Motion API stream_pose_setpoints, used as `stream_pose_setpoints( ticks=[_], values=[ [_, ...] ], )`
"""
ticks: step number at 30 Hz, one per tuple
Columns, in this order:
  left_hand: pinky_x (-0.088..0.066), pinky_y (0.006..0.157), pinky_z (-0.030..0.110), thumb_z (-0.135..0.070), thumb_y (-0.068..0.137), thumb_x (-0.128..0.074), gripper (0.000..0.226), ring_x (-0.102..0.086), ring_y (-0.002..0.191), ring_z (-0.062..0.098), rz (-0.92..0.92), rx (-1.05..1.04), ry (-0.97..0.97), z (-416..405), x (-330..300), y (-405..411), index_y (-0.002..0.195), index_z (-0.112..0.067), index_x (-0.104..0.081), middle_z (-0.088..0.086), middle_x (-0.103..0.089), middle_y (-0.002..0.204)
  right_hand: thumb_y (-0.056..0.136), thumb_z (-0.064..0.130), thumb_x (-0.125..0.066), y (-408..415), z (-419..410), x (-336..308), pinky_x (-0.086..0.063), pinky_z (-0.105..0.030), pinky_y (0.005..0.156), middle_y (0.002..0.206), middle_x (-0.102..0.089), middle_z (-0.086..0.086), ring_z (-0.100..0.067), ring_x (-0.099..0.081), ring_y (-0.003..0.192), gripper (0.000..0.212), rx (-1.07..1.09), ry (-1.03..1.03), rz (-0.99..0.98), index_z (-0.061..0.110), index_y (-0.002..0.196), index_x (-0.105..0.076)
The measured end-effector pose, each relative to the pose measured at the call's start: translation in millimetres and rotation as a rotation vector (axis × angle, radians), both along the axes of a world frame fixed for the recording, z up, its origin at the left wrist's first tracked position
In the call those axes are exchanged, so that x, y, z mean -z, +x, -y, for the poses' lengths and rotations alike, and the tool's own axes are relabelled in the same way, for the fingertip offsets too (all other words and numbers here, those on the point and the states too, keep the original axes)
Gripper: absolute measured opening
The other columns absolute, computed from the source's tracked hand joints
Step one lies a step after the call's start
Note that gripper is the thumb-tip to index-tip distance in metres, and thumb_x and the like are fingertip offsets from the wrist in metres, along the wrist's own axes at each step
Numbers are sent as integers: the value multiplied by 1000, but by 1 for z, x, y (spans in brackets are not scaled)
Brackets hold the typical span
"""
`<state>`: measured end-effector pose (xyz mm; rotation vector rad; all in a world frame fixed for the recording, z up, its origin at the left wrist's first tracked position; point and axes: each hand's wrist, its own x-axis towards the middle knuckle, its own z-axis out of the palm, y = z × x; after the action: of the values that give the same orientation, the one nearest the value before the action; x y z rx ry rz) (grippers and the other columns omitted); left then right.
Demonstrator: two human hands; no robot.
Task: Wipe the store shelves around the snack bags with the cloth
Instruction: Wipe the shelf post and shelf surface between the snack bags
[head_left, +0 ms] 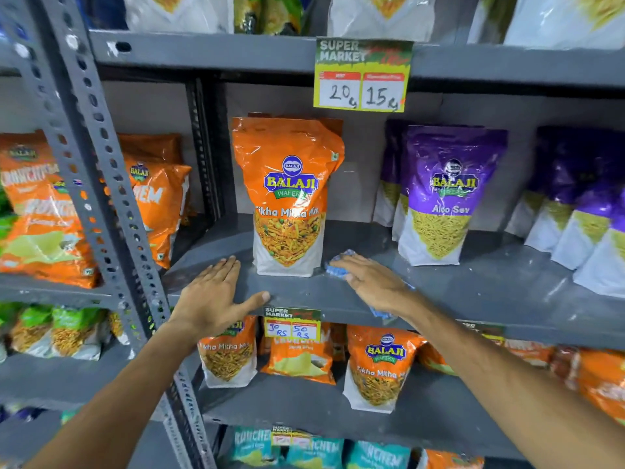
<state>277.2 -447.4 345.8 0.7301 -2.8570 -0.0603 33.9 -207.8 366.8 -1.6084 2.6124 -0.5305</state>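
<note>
Left hand: the left hand lies flat near the front edge of the grey shelf, fingers straight and close together, thumb spread out along the lip; it holds nothing.
Right hand: the right hand presses palm-down on the blue cloth, fingers extended and flattened over it.
Cloth: it lies on the shelf just right of the orange snack bag's base; one corner shows ahead of the fingertips, and another bit seems to peek out under the wrist, though blur makes that unsure.
Orange snack bag: the orange snack bag stands upright between the two hands, slightly behind them.
Purple snack bags: the purple snack bags stand upright farther right on the same shelf.
Price tag: the yellow price tag hangs from the shelf above.
</note>
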Motion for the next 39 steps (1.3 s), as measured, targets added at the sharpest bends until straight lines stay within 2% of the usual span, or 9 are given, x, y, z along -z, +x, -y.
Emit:
stream_pose_setpoints(
  ticks=[5, 7, 9, 11, 15, 20, 30, 34, 39],
  values=[
    [-13, 134, 39, -105, 69, 2, 139, -14, 163, 21, -4, -5, 5, 1, 2, -1, 166, -7, -17, 9, -15, 176, 107, 17, -46, 8, -34, 3, -31, -32, 120, 151, -52, 19, -4, -42, 144, 46, -96, -176, 386, 54, 132, -59],
    [-13, 134, 39, -104, 70, 1, 137, -15, 163, 21, -7, -8, -11, 2, 4, -3, 166, -8, -18, 8, -16, 176, 108, 24, -41, 4, -38, 8, -32, -37, 121, 153, -50, 15, -10, -41, 146, 44, 45, -235, 298, 56, 137, -52],
    [-14, 134, 39, -104, 71, 1, 136, -16, 163, 21, -9, -12, -19, 3, 4, -3, 166, -8, -19, 8, -17, 176, 108, 25, -35, 5, -30, 13, -25, -39, 125, 162, -39, 8, -13, -28, 154, 45, 164, -112, 27, 41, 149, -44],
    [-15, 133, 40, -104, 71, 1, 136, -17, 163, 21, -11, -13, -24, 3, 4, -4, 166, -9, -19, 8, -18, 176, 106, 23, -34, 16, -13, 15, -22, -41, 126, 166, -33, 2, -17, -22, 156, 48, 238, -68, -77, 32, 153, -40],
    [-16, 133, 40, -103, 73, -1, 134, -18, 162, 22, -7, -19, -29, 4, 5, -4, 166, -9, -20, 8, -19, 175, 102, 23, -38, 37, 11, 16, -23, -46, 125, 166, -32, -2, -24, -24, 155, 51, 288, -81, -102, 30, 153, -38],
    [-16, 133, 41, -103, 74, -1, 133, -17, 163, 22, -2, -16, -24, 5, 6, -5, 166, -9, -19, 8, -17, 176, 102, 23, -37, 55, 14, 23, -24, -46, 125, 166, -32, 0, -20, -25, 155, 51, 188, -93, -115, 32, 153, -38],
    [-15, 133, 40, -101, 78, -5, 129, -17, 163, 23, -63, 8, -21, 6, 10, 0, 166, -7, -19, 10, -17, 175, 106, 16, -45, 73, -55, 4, -27, -26, 120, 159, -39, 23, 7, -27, 149, 45, -181, -100, 91, 42, 142, -55],
    [-10, 133, 39, -79, 96, -27, 101, -16, 162, 25, -292, 226, -119, -19, 27, 9, 165, -6, -20, 11, -18, 175, 109, 29, -41, 54, -74, 5, -19, -19, 123, 162, -37, 16, 4, -24, 151, 41, -66, -83, -34, 37, 148, -48],
    [-14, 130, 39, -69, 100, -38, 90, -32, 157, 30, -312, 579, -252, -88, 24, -32, 162, -4, -31, 15, -30, 171, 109, 38, -35, 23, -74, 7, -20, -35, 126, 164, -37, 4, -9, -26, 154, 44, 178, -58, -85, 31, 152, -44]
  ],
)
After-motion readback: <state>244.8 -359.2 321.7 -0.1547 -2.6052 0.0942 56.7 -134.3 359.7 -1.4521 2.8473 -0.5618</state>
